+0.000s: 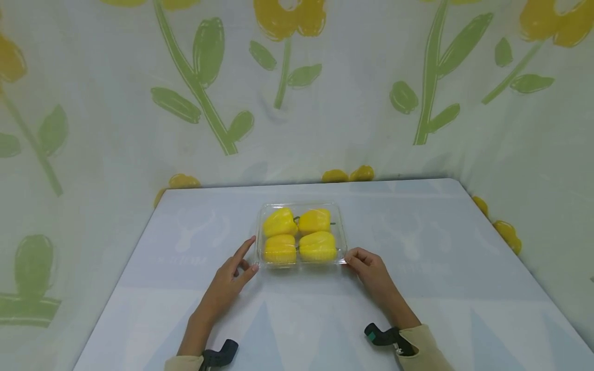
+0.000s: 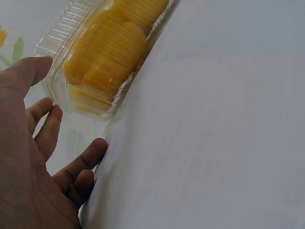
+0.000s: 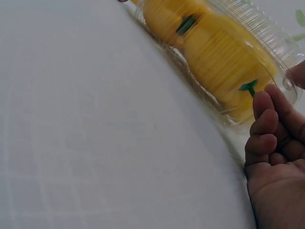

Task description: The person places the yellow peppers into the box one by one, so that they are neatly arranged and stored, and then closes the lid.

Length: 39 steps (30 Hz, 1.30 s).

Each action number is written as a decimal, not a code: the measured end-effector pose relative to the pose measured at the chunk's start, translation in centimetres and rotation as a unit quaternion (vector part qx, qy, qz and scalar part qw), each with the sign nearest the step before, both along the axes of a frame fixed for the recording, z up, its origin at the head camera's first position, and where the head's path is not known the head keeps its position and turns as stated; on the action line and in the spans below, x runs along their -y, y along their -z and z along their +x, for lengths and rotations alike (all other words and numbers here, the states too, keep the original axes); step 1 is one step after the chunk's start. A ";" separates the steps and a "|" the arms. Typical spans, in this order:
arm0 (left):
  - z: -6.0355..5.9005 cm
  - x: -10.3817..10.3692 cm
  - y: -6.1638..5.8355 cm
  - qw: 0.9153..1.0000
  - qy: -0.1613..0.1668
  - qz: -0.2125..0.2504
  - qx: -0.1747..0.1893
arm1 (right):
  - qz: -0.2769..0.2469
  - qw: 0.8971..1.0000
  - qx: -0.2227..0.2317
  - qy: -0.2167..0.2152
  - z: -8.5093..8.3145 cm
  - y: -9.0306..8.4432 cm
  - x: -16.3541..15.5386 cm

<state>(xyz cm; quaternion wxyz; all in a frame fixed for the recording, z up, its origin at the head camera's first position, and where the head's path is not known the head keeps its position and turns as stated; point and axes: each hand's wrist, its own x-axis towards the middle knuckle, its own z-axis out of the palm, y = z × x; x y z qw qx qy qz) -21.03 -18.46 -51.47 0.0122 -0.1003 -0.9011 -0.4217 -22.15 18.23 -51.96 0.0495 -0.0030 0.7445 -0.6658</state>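
A clear plastic clamshell box (image 1: 297, 265) lies on the table with its lid down. Inside are several yellow bell peppers (image 1: 317, 247), and green stems show on some of them in the right wrist view. At the box's left side is my left hand (image 1: 226, 281), its index finger reaching along the edge and its thumb at the front left corner. That thumb (image 2: 40, 69) meets the lid's rim in the left wrist view, with the other fingers spread below. My right hand (image 1: 373, 275) pinches the front right corner between thumb and fingers (image 3: 267, 112).
The box stands near the middle of a pale, patterned table (image 1: 417, 273). Behind the table hangs a white curtain (image 1: 343, 118) printed with yellow flowers and green leaves. Black wrist mounts (image 1: 382, 336) sit by both sleeves.
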 end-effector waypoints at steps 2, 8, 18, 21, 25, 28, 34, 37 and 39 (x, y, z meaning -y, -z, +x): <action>0.0 0.0 -0.1 1.000 0.000 0.003 -0.001 | 0.006 1.000 -0.009 0.005 0.0 0.0 0.1; 0.1 -0.1 -0.2 1.000 0.002 0.008 0.000 | -0.009 0.998 -0.052 -0.015 0.0 0.0 0.0; 0.2 -0.2 0.0 1.000 -0.005 0.006 0.004 | 0.032 0.987 -0.152 -0.046 0.2 0.0 -0.3; 0.2 -0.2 0.0 1.000 -0.010 0.005 -0.001 | 0.032 0.982 -0.180 -0.058 0.1 0.1 -0.4; 0.2 -0.1 0.1 0.999 -0.010 0.021 -0.032 | 0.020 0.981 -0.182 -0.067 -0.1 0.3 -0.4; 0.1 -0.1 0.1 0.996 -0.011 0.048 -0.071 | 0.016 0.981 -0.181 -0.070 -0.1 0.3 -0.5; 0.2 -0.6 -0.2 0.989 -0.023 0.132 -0.058 | 0.020 0.980 -0.187 -0.063 0.1 0.4 -0.4; 0.5 -0.9 -0.6 0.984 -0.031 0.174 -0.010 | 0.019 0.980 -0.189 -0.058 0.2 0.3 -0.3; 0.6 -1.2 -0.9 0.981 -0.036 0.189 0.012 | 0.016 0.980 -0.190 -0.057 0.2 0.2 -0.2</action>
